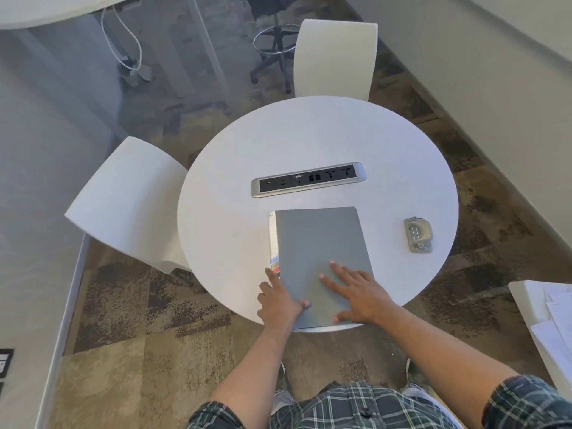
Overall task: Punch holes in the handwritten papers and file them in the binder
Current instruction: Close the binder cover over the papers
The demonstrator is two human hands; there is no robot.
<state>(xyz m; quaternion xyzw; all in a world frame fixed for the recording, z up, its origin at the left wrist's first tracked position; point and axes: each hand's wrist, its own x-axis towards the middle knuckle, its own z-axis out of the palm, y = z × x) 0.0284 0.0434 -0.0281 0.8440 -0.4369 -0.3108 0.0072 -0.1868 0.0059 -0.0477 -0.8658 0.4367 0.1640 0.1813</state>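
Note:
A closed grey binder (318, 243) lies on the near part of the round white table (315, 140). Coloured index tabs and white pages stick out along its left edge. My left hand (278, 300) grips the binder's near left edge, thumb on the cover and fingers at the side. My right hand (356, 292) rests flat on the cover near its near right corner, fingers spread. A grey hole punch (418, 234) sits on the table to the right of the binder. White papers (557, 320) lie stacked on a surface at the far right edge.
A silver socket strip (309, 179) is set into the table's middle, behind the binder. Two white chairs stand at the table, one at the left (130, 202) and one at the back (335, 57). A black stool (275, 38) stands further back on the patterned carpet.

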